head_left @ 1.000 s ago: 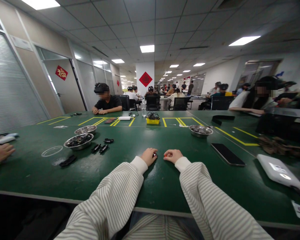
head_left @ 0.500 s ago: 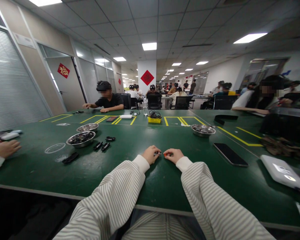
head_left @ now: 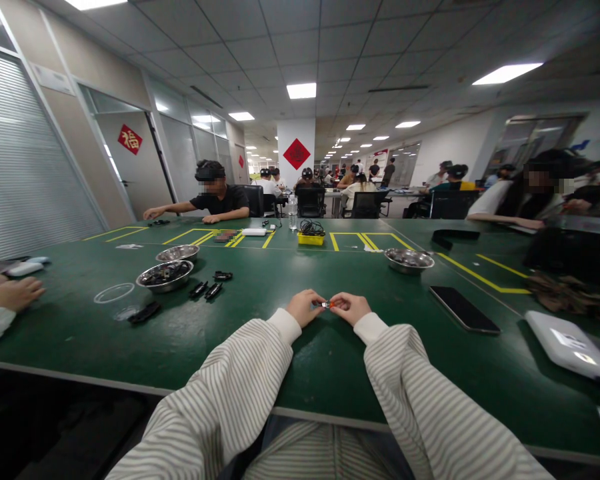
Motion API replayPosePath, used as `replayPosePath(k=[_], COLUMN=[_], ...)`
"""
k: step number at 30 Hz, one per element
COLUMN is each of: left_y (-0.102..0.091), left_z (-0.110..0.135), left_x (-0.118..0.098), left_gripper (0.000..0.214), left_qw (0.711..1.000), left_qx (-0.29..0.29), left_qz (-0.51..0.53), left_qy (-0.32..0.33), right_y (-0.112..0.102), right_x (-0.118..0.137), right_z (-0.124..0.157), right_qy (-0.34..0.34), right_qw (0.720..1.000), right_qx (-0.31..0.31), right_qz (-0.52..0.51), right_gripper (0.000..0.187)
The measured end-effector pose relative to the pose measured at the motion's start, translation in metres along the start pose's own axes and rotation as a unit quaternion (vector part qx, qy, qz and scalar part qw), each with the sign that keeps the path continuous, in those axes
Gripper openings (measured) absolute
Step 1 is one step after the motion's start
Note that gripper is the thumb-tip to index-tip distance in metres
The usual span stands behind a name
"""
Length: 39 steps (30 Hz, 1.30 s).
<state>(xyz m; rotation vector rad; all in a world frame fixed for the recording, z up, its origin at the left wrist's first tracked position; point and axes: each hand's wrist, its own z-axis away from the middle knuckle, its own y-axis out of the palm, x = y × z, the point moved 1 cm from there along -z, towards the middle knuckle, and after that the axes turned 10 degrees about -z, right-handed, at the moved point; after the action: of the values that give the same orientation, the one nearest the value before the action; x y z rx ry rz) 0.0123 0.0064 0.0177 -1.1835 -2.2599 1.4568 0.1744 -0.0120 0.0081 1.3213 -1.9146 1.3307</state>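
Silvery piece (head_left: 324,305) and orange piece (head_left: 332,305) held fingertip to fingertip

Both tiny pieces are well to the left of the phone (head_left: 465,309). The left hand (head_left: 304,307) pinches the silvery one, which shows a bright glint; the right hand (head_left: 351,309) pinches the vivid orange one. They line up end to end, too small to tell whether they are joined. Beyond the phone and slightly left sits a metal bowl (head_left: 409,269); a white device (head_left: 565,340) lies to its right.
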Motion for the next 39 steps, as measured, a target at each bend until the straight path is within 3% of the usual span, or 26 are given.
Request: replayPosePath(k=[9,26,39], left_y=[0.002,-0.003,-0.004], left_z=[-0.001,0.001,0.002], left_x=[0.001,-0.003,-0.005], left_gripper=[0.014,0.014,0.016], left_qw=[1.000,0.999,0.999], left_qx=[-0.005,-0.021,-0.029], left_qz=[0.004,0.015,0.012], left_qy=[0.014,0.025,0.023], right_y=[-0.001,-0.003,-0.006], right_x=[0.000,0.006,0.011], right_z=[0.000,0.002,0.003], right_qy=[-0.062,-0.036,-0.097], right_qw=[0.998,0.998,0.994], right_qx=[-0.014,-0.029,-0.047], right_qz=[0.027,-0.045,-0.009], right_gripper=[0.017,0.018,0.016])
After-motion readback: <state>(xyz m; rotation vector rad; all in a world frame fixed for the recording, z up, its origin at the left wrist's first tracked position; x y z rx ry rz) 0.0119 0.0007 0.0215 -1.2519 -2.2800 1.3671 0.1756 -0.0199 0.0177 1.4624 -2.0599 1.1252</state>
